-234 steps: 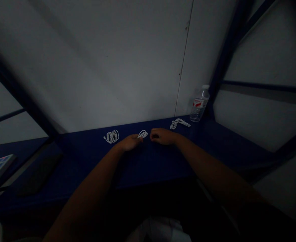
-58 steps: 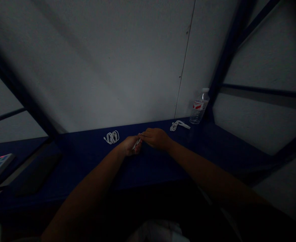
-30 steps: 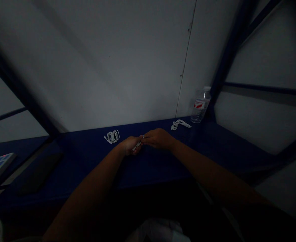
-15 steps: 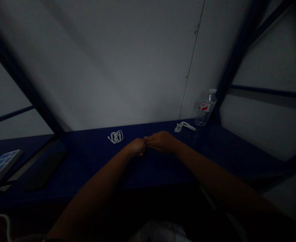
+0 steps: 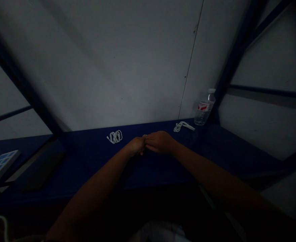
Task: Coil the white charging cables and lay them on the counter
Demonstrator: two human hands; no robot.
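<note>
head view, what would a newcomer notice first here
The left hand and right hand meet at the middle of the dark blue bench. A white cable coil lies left of them, a looser white cable bundle right. A clear water bottle with a red label stands far right by the white wall.

L hand [image 5: 136,146], R hand [image 5: 160,142], fingers [image 5: 148,137] touching at center, L arm [image 5: 97,188], R arm [image 5: 213,178] extended fwd

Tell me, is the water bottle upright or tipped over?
Upright: the plastic water bottle stands on its base on the blue bench, cap at the top.
</note>
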